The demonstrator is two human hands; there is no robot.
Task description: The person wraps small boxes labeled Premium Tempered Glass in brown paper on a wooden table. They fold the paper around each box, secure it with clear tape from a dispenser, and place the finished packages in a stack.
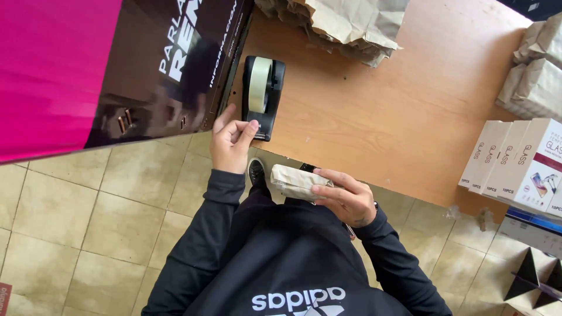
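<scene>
My left hand point(230, 142) reaches to the front of a black tape dispenser point(264, 96) that holds a roll of clear tape point(260, 83). Thumb and forefinger pinch at the tape end by the cutter. My right hand point(346, 198) holds a small parcel wrapped in brown paper point(294, 181) close to my body, just off the near edge of the wooden table point(374, 123). The dispenser stands on the table's left corner.
A large glossy pink and dark carton point(88, 70) leans at the left, next to the dispenser. Crumpled brown paper bags point(345, 23) lie at the table's far side, wrapped parcels point(535, 79) at the right. Several white boxes point(518, 161) stand in a row. Tiled floor point(88, 222) lies below.
</scene>
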